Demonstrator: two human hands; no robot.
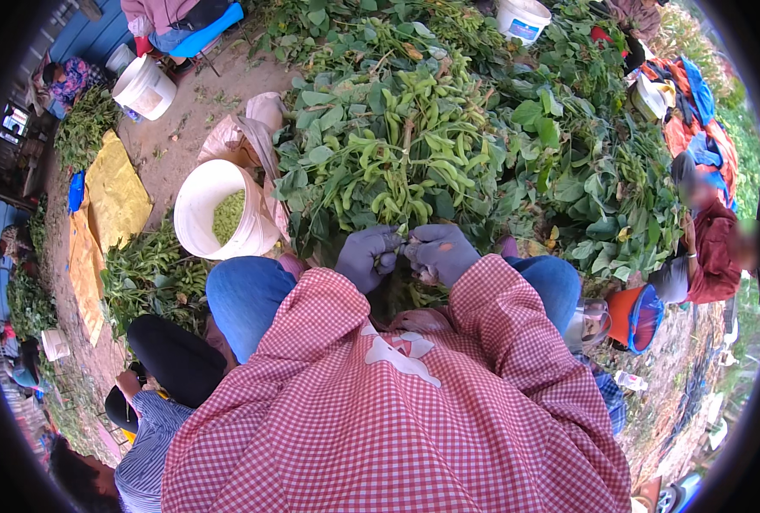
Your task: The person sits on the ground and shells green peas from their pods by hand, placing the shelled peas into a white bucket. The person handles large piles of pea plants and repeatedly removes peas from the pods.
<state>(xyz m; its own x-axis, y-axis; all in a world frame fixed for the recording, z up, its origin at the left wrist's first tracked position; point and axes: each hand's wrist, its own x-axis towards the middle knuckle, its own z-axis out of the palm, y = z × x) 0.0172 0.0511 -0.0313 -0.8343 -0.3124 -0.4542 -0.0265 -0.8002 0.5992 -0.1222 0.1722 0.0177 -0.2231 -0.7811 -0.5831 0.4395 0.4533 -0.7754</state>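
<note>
My left hand [368, 256], in a grey glove, pinches a green bean pod [402, 229] between thumb and fingers. Close beside it, my right hand [442, 253], in a matching glove with a worn patch, has its fingertips at the same pod. Just beyond both hands, a cut soybean plant [407, 147] with many green pods lies on a large heap of leafy plants [328, 102]. To the left stands a white plastic bucket [190, 211] with shelled green beans [229, 217] inside.
A fabric sack [261, 138] stands behind the bucket. Plants [161, 276] and a yellow sheet [120, 192] lie left. Co-workers sit at left and right [716, 256]. An orange bucket [623, 314] stands right; white buckets [145, 90] are at upper left and top [524, 16].
</note>
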